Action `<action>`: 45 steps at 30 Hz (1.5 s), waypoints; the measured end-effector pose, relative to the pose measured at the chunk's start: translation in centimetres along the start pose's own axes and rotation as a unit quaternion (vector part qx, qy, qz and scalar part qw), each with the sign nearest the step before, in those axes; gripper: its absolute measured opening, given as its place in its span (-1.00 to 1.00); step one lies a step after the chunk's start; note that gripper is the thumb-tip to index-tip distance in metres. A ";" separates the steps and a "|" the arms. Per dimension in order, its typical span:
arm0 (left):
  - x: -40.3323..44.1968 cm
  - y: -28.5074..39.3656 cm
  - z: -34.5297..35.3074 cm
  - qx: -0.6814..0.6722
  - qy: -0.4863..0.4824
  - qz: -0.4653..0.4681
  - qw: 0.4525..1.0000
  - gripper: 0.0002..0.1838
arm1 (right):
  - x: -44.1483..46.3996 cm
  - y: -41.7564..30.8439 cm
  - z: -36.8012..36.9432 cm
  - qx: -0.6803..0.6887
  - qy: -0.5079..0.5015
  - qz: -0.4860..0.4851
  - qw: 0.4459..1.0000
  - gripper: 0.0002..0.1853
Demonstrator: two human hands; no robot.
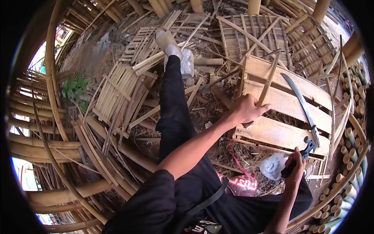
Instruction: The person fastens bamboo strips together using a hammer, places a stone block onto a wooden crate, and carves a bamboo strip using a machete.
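Observation:
My left hand [248, 109] is closed around a bamboo strip [269, 80], which slants up over the near-left part of a slatted wooden bench [272, 130]. In my right hand [296, 164] is a claw hammer [309, 147], its dark handle in my fist and its metal head by the bench's lower right edge. A long machete-like blade [299, 95] lies across the slats, its handle end close to the hammer head. Just left of my right hand is a clear plastic bag [272, 166].
Slatted bamboo panels [117, 91] lie on the littered ground to the left, with another panel [255, 37] behind the bench. Cut bamboo poles [352, 156] are stacked at the right. A red-and-white bag [242, 185] sits by my lap. My outstretched leg [173, 97] crosses the middle.

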State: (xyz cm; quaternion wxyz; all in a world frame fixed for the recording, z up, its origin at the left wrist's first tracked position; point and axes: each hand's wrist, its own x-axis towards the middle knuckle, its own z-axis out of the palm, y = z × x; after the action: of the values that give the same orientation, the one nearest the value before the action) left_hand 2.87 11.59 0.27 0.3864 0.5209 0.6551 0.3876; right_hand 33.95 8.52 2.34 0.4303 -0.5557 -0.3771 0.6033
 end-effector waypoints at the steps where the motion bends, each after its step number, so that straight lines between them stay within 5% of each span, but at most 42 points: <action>1: -0.1 0.1 0.2 -0.006 0.005 -0.002 1.000 -0.36 | 0.1 0.0 0.0 -0.009 0.007 -0.001 1.000 -0.68; 7: -3.6 3.9 1.0 0.131 0.021 -0.030 0.991 -0.45 | 0.2 0.4 0.0 -0.053 0.017 -0.013 0.998 -0.67; 8: -3.5 1.8 2.4 0.189 0.105 0.043 0.975 -0.47 | 0.0 0.1 0.4 -0.052 0.022 -0.011 0.998 -0.67; 12: -3.8 1.9 1.5 0.208 0.167 0.167 0.949 -0.53 | 0.1 -0.3 -0.1 -0.044 0.040 -0.011 0.998 -0.67; 15: -5.5 5.5 -1.1 0.128 0.216 0.305 0.919 -0.59 | 0.3 -0.5 -1.0 -0.035 0.037 -0.004 0.999 -0.65; 17: -7.5 8.3 -3.0 -0.008 0.164 0.344 0.924 -0.64 | 0.6 -0.6 -1.1 0.005 0.025 -0.028 0.999 -0.65; 20: -10.1 9.9 -6.0 -0.318 0.058 0.352 0.878 -0.69 | 0.4 -1.1 -0.7 0.000 0.039 -0.022 0.999 -0.65; 25: -9.0 9.0 -6.0 -0.677 -0.002 0.354 0.646 -0.53 | 1.5 -0.1 -2.2 -0.020 0.079 -0.005 0.997 -0.68; 31: -6.7 1.6 -2.0 -0.760 0.039 0.210 0.614 -0.54 | 1.6 -1.1 -1.4 -0.060 0.080 -0.007 0.995 -0.66; 39: -9.1 2.7 -1.7 -0.715 0.043 0.207 0.666 -0.56 | 1.8 -0.7 -0.6 -0.074 0.060 0.045 0.994 -0.61; 45: -9.8 4.2 -0.7 -0.746 -0.006 0.194 0.637 -0.56 | 2.1 -0.5 -0.1 -0.020 -0.008 0.059 0.998 -0.49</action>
State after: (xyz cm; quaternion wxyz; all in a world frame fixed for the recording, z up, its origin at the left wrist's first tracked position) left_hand 5.42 2.61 5.35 0.5634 0.1727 0.0254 0.8075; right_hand 34.11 10.65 2.02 0.3799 -0.5807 -0.3585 0.6245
